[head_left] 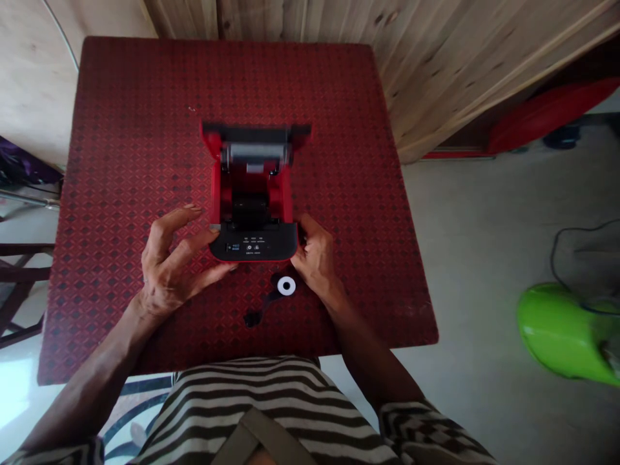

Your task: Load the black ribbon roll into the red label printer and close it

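Note:
A small red and black receipt printer sits on the table with its lid raised. The lid looks blurred. Its paper bay is exposed, dark inside, and I cannot make out its contents. My left hand holds the printer's front left corner, index finger on top and thumb along the front edge, other fingers spread. At the right front side, my right hand grips the printer with its fingers partly hidden. In front of it, near the right wrist, stands a small white paper roll with a dark core.
A red patterned cloth covers the table. A dark, shadow-like shape lies near the roll. Wooden panelling rises behind the table. On the floor to the right is a green plastic object with a cable beside it.

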A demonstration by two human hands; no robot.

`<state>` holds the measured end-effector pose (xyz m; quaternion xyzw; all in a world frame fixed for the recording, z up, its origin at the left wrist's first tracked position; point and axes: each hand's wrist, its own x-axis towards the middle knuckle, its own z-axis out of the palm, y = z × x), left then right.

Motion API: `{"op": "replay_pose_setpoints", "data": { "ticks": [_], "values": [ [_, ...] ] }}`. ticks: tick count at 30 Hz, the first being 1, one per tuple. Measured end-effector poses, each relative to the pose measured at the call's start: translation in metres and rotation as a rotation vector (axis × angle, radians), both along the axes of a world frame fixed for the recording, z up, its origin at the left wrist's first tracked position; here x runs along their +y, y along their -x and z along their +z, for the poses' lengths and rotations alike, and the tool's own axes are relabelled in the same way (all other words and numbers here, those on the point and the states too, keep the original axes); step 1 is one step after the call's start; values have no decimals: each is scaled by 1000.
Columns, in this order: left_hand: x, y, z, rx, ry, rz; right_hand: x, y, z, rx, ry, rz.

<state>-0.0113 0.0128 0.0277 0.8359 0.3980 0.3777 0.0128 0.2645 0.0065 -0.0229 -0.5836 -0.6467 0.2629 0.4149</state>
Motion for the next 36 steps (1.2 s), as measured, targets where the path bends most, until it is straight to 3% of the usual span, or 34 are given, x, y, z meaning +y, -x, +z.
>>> {"op": "replay_pose_setpoints", "data": {
  "ticks": [4,8,10,12,15,21,26,30,34,36],
  "values": [
    [-1,-3,-5,-59,31,-28,1,-5,11,-41,-52,-38],
    [0,-6,-12,-61,14,-41,13,-11,49,-227,-305,-141],
    [0,-7,-14,-42,-1,-21,25,-8,71,-327,-367,-31],
    [-2,-7,-16,-28,-8,-7,40,2,88,-424,-343,172],
    [-4,-7,-19,-33,-8,-16,62,25,99,-626,-213,416],
    [-7,-7,-21,-31,3,-53,87,55,99,-943,49,514],
    [-7,-7,-22,-43,15,-55,89,50,105,-879,10,550],
    [-7,-7,-24,-74,14,-68,75,44,119,-826,-41,457],
    [-7,-7,-24,-74,3,-69,47,23,139,-553,-176,351],
    [-7,-7,-24,-74,-3,-72,32,2,140,-369,-217,293]
  ]
}}
